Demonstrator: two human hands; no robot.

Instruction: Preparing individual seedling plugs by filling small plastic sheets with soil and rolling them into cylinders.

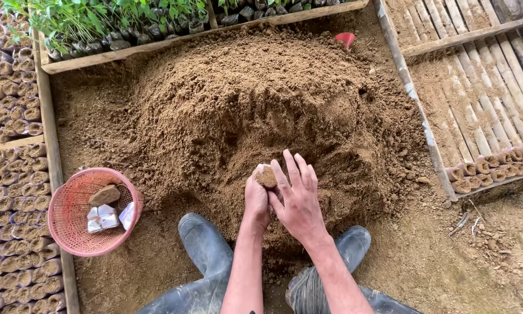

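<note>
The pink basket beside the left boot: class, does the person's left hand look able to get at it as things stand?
Probably yes. The pink basket sits open-topped on the person's left with only bare soil between, but the left hand is gripping a small soil-filled bag, so it would need freeing first.

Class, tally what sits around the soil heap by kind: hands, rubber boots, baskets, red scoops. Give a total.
Hands: 2, left hand holding a soil-filled bag, right hand
Rubber boots: 2
Pink basket: 1
Red scoop: 1
Total: 6
</note>
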